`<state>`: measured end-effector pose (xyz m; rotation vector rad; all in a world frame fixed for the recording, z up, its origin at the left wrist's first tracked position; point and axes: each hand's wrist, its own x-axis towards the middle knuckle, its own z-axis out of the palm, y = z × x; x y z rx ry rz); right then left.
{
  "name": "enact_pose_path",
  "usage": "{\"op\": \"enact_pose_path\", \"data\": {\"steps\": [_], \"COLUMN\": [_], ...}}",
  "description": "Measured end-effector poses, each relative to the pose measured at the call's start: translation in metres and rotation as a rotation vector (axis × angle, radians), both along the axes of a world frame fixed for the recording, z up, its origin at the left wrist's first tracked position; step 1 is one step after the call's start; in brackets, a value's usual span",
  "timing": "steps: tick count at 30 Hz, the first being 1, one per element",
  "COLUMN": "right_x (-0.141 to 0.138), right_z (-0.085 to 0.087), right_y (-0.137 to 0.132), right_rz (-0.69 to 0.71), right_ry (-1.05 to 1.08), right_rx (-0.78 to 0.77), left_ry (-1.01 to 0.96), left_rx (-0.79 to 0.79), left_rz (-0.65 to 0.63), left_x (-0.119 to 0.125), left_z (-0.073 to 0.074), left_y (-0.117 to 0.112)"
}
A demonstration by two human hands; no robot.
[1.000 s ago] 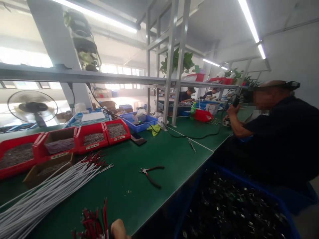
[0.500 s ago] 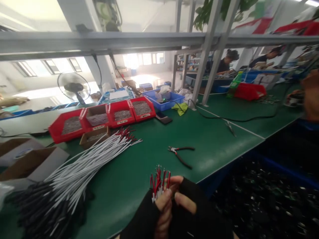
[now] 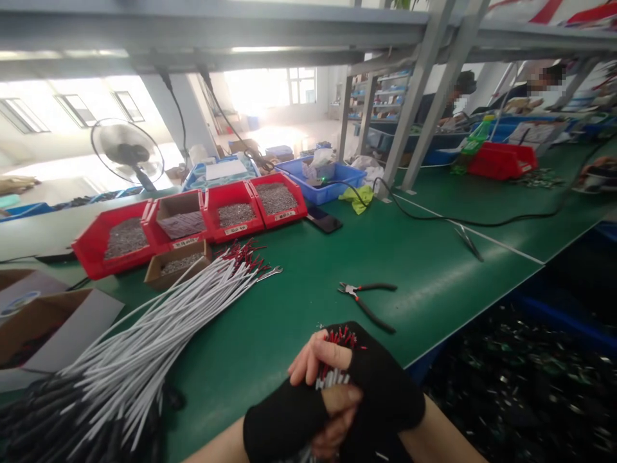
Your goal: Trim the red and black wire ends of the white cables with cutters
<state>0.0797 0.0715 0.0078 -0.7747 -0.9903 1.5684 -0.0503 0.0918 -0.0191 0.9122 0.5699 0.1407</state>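
Observation:
My left hand (image 3: 340,408), in a black fingerless sleeve, is closed round a bundle of white cables (image 3: 332,379) with red wire ends. My right hand (image 3: 325,354), in a matching black sleeve, wraps its fingers and thumb about the red ends just above. Bare wire tips poke out between thumb and palm. The lower part of the bundle is mostly hidden by my hands. Beyond them on the green table lie diagonal cutters (image 3: 354,290), handles spread. To the left rests a large pile of white cables (image 3: 178,321) with red ends and black sleeves.
Red bins (image 3: 193,222) of small metal parts stand behind the cable pile, with a small cardboard box (image 3: 176,263) before them. A wrench (image 3: 270,274), a phone (image 3: 325,220) and tweezers (image 3: 468,243) lie about. A crate (image 3: 530,379) of dark parts is below the table edge at right.
My right hand has moved from beside the wires to close round their red ends, which now show less. The view has shifted, tilting down slightly.

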Motion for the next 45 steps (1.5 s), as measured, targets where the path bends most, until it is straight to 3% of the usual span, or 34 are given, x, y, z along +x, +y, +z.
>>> {"op": "enact_pose_path", "data": {"steps": [4,7,11,19,23,28,32,40,45], "right_x": [-0.009,-0.008,0.000,0.009,0.009,0.007,0.005,0.006,0.005], "right_z": [-0.007,-0.009,-0.011,-0.025,-0.023,-0.022,-0.021,-0.020,-0.019], "right_y": [0.011,0.012,0.001,-0.028,-0.028,-0.019,-0.018,-0.017,-0.018], "right_rz": [-0.007,-0.039,-0.207,-0.428,-0.361,-0.387,-0.342,-0.361,-0.415], "right_ry": [0.115,-0.064,-0.206,-0.360,-0.312,-0.281,-0.349,-0.310,-0.408], "right_rx": [-0.204,-0.135,-0.136,-0.204,-0.105,-0.085,-0.053,-0.067,-0.081], "left_ry": [-0.046,-0.078,-0.204,-0.216,-0.166,-0.084,-0.095,-0.094,-0.118], "left_rx": [-0.030,-0.090,-0.134,-0.068,-0.058,-0.082,-0.099,-0.080,-0.096], "left_rz": [0.120,0.201,0.243,0.301,0.303,0.311,0.321,0.359,0.381], "left_x": [0.002,0.003,0.000,-0.003,-0.004,-0.003,-0.001,-0.003,-0.003], "left_z": [-0.013,-0.026,-0.033,-0.024,-0.016,-0.010,-0.010,-0.012,-0.014], "left_y": [0.002,-0.004,-0.008,-0.009,-0.012,-0.013,-0.009,-0.006,-0.009]}}
